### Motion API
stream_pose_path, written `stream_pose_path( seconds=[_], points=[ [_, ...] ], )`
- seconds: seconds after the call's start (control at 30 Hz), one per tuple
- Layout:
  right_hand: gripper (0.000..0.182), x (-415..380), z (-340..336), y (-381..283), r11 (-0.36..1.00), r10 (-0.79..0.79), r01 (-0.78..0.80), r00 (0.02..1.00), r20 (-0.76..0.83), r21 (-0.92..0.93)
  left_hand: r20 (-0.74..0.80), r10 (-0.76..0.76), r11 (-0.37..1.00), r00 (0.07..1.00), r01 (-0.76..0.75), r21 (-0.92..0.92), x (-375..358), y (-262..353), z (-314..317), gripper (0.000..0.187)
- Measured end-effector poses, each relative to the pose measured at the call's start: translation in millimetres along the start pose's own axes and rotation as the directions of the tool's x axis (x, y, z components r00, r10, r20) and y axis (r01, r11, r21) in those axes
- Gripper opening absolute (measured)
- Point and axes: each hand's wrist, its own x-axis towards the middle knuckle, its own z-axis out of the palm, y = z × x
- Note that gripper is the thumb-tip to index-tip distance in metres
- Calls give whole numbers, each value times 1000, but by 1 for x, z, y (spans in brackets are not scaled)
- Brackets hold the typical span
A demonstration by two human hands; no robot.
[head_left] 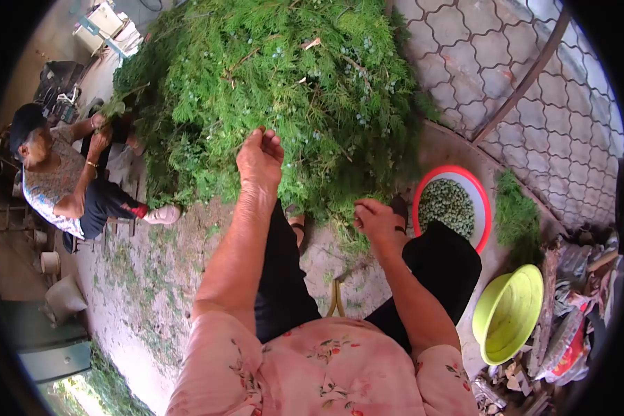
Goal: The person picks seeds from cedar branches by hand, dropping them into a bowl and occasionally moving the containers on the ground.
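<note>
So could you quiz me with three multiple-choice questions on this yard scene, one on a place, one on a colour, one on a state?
1. Where is the red-rimmed bowl?
A. On the person's lap
B. On the ground to the person's right, by the green pile
C. On top of the pile

2. What colour is the other bowl, nearer the camera?
A. Blue
B. White
C. Yellow-green

3. What is inside that nearer bowl?
A. Nothing that shows
B. Water
C. Branches heaped to the rim

Answers: 1 B, it sits on the ground at the pile's right edge, beside the right hand. 2 C, its whole wall is yellow-green. 3 A, its inside shows bare, while the red-rimmed one holds small green berries. The left hand reaches into the pile.
</note>
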Motion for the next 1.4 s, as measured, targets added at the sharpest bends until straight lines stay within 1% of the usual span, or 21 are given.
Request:
stream_pose_path(
  seconds=[0.03, 0.1, 0.17, 0.23, 0.33, 0.4, 0.43, 0.5, 0.53, 0.57, 0.63, 0.67, 0.73, 0.77, 0.83, 0.93, 1.03, 1.1, 1.2, 1.3, 1.4],
  points=[
    [15, 12, 7, 2, 998, -17, 18, 1000, 23, -58, 14, -2, 1000, 1000, 2, -6, 10, -7, 5, 12],
    [16, 34, 20, -1, 994, -34, 35, 999, 10, -100, -96, -65, 993, 993, 55, -107, 20, -16, 7, 15],
    [19, 59, 35, -9, 952, -207, 208, 978, 29, -223, -118, -53, 995, 992, 42, -93, 24, -19, 6, 15],
    [23, 87, 54, -21, 956, -180, 197, 979, 95, -219, -161, 19, 999, 987, -25, -37, 24, -15, 10, 16],
    [30, 130, 91, -15, 951, -276, 296, 942, 191, -86, -159, 84, 996, 984, -79, 43, 23, -10, 13, 18],
    [37, 152, 108, -14, 938, -146, 206, 964, 221, -279, -152, 58, 997, 987, -49, 58, 22, -11, 12, 19],
    [37, 167, 110, -4, 938, -150, 210, 963, 223, -277, -150, 62, 997, 987, -54, 58, 21, -12, 13, 19],
    [38, 187, 117, 5, 861, -70, 199, 958, 278, -469, -151, 14, 996, 988, 0, 88, 18, -11, 15, 20],
    [32, 186, 116, 7, 702, -237, 353, 935, 264, -618, -150, 10, 997, 989, 2, 80, 14, -9, 19, 20],
    [32, 188, 115, 6, 702, -237, 355, 934, 267, -618, -152, 12, 997, 988, 0, 79, 14, -8, 19, 20],
    [30, 191, 107, 3, 851, -247, 358, 918, 309, -383, -177, 20, 995, 984, -3, 96, 15, -7, 19, 21],
    [30, 189, 102, 4, 849, -243, 358, 918, 313, -390, -182, 16, 996, 983, 0, 89, 17, -7, 18, 21],
    [25, 168, 90, -16, 810, -479, 476, 874, 80, -343, -187, 27, 995, 982, -8, 100, 19, -9, 17, 20],
    [25, 161, 83, -25, 807, -480, 477, 873, 82, -347, -187, 25, 995, 982, -7, 95, 18, -10, 18, 20],
    [27, 148, 64, -45, 957, -288, 289, 953, -97, -10, -155, 8, 997, 988, 5, 82, 15, -12, 19, 20],
    [21, 130, 32, -88, 997, 33, -31, 999, -22, 77, -130, -35, 993, 991, 50, 111, 11, -20, 20, 20],
    [17, 118, 14, -110, 989, 30, -46, 994, 107, 142, -89, -83, 978, 993, 99, 186, 5, -30, 24, 21],
    [15, 109, 12, -123, 988, 27, -39, 997, 77, 147, -88, -88, 969, 992, 106, 222, 3, -33, 28, 21],
    [15, 97, 9, -128, 990, 44, -50, 998, 50, 130, 31, -68, 875, 997, 45, 481, 6, -40, 34, 24],
    [14, 89, 12, -125, 995, 25, -27, 1000, 15, 92, 111, -92, 816, 990, 12, 578, 9, -59, 45, 21],
    [12, 84, 19, -127, 999, -28, 28, 1000, 6, 47, 140, -146, 794, 979, 31, 607, 10, -71, 65, 33]
  ],
)
